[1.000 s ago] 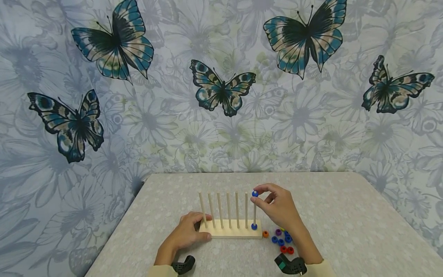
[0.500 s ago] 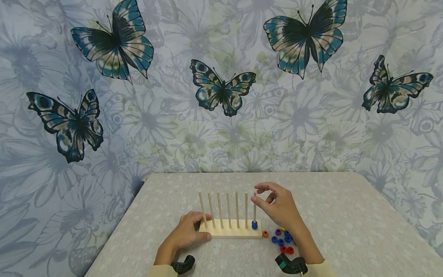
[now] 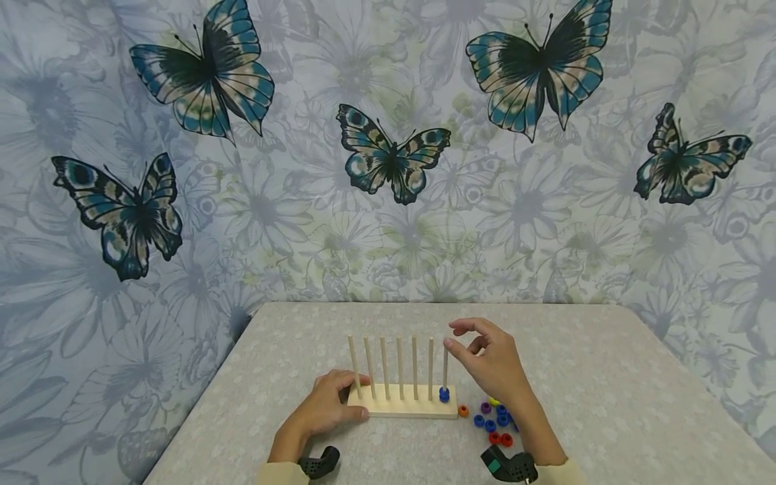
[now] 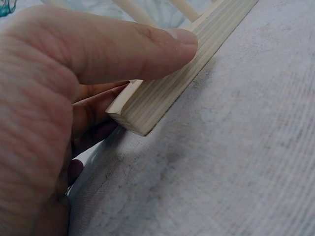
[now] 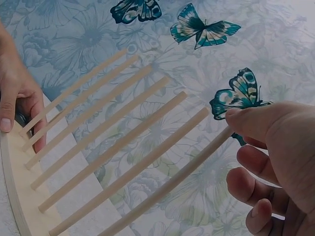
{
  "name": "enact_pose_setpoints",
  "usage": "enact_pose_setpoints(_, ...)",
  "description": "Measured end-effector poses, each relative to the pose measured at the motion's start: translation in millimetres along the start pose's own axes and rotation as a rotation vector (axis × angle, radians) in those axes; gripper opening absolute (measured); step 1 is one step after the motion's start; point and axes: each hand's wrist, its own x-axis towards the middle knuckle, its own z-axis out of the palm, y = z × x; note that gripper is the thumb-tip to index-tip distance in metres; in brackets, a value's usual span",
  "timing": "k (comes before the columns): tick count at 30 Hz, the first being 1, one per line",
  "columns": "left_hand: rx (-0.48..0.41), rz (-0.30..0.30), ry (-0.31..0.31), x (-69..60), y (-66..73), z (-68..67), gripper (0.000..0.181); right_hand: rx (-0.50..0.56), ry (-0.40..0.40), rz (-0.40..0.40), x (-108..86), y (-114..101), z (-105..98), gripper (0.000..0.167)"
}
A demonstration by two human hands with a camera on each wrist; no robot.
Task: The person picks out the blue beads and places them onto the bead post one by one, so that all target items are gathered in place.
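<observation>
The left hand (image 3: 330,404) grips the wooden peg board (image 3: 406,407) between thumb and fingers, while the right hand (image 3: 494,367), fingers released, hovers beside an end peg (image 3: 445,367), well above its two blue beads (image 3: 444,395).

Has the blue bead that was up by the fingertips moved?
Yes, down: in the head view, the upper blue bead now sits low on the rightmost peg, on top of the lower blue bead.
</observation>
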Motion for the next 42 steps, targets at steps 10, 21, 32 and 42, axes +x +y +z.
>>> enact_pose_setpoints(10, 0.012, -0.021, 0.003, 0.2, -3.6, -0.8, 0.048, 0.005, 0.046, 0.005, -4.6, 1, -4, 0.023)
enact_pose_setpoints(21, -0.001, -0.062, 0.006, -1.9, -2.9, 1.1, 0.052, -0.064, 0.062, 0.007, -10.2, 10, -27, 0.023)
enact_pose_setpoints(32, 0.014, -0.039, 0.018, 0.8, -0.1, -2.2, 0.051, -0.144, 0.052, 0.061, -20.6, 27, -52, 0.022)
enact_pose_setpoints(42, 0.014, -0.018, 0.002, 0.8, 0.1, -0.7, 0.049, -0.174, 0.007, 0.160, -37.4, 45, -64, 0.025)
